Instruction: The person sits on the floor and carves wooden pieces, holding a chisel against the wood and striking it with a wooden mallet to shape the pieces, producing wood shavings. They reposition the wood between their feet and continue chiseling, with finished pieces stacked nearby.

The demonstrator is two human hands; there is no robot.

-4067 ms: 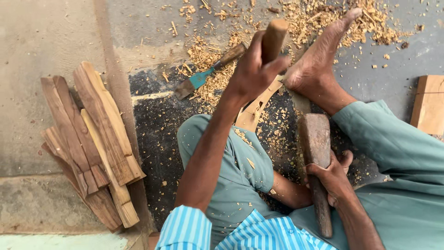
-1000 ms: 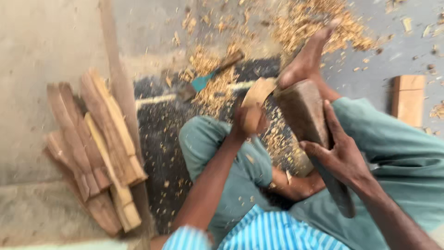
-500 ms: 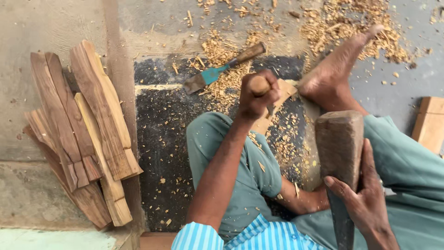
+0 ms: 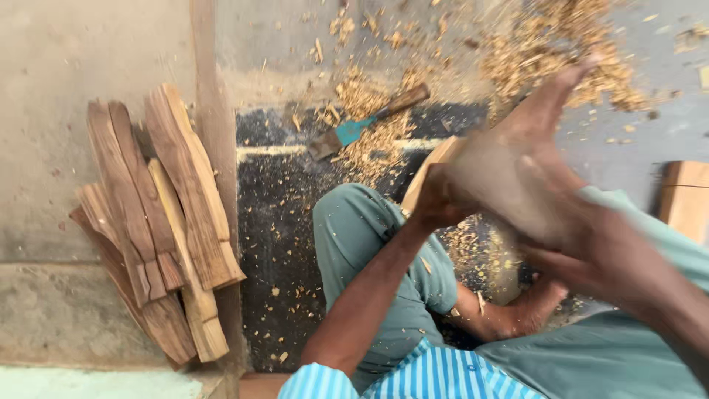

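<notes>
I sit on the floor with my legs folded, in green trousers. My left hand (image 4: pixel 436 201) is closed around a short wooden tool handle, mostly hidden in the fist, over a pale wooden workpiece (image 4: pixel 430 164). My right hand (image 4: pixel 591 247) grips a heavy wooden mallet (image 4: pixel 496 186), which is motion-blurred and sits right against my left fist. My bare foot (image 4: pixel 545 107) rests beyond the workpiece, among wood shavings (image 4: pixel 550 44).
A stack of rough curved wooden blanks (image 4: pixel 159 222) lies at the left on the concrete. A blue-bladed chisel with a wooden handle (image 4: pixel 362 125) lies in shavings on the dark mat (image 4: pixel 273 222). A pale wooden block (image 4: pixel 683 199) sits at the right edge.
The mallet has swung from beside my right knee up and left, down onto the tool in my left fist. My left hand stayed on the tool over the workpiece.
</notes>
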